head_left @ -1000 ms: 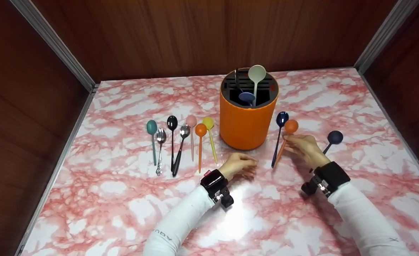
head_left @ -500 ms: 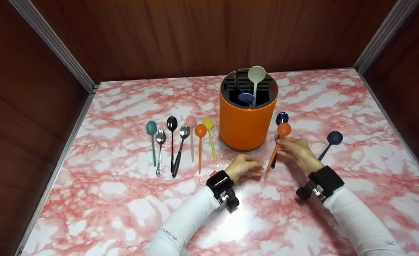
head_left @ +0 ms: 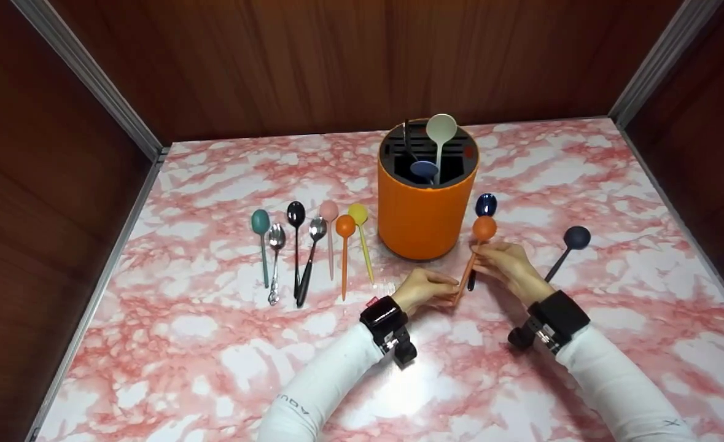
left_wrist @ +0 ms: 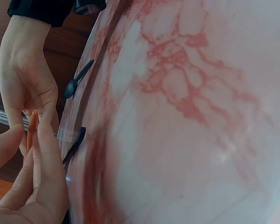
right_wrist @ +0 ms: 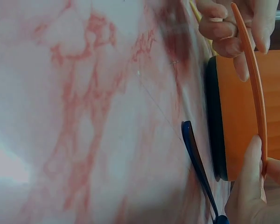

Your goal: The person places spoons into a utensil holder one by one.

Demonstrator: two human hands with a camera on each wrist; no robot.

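The head view is bright across your marbled tabletop [head_left: 214, 368], with white glare between your left sleeve [head_left: 325, 377] and your right sleeve [head_left: 619, 380], while the wood panels [head_left: 276, 61] fall dark. Your wrist views are dimmer and hazier, the right one blown out at its left edge.

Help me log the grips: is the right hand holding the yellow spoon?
No, the right hand pinches an orange spoon; the yellow spoon lies on the table.

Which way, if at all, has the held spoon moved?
Yes: in the head view, the held spoon has moved left and slightly down, now overlapping the shiny blue spoon, which stayed put.
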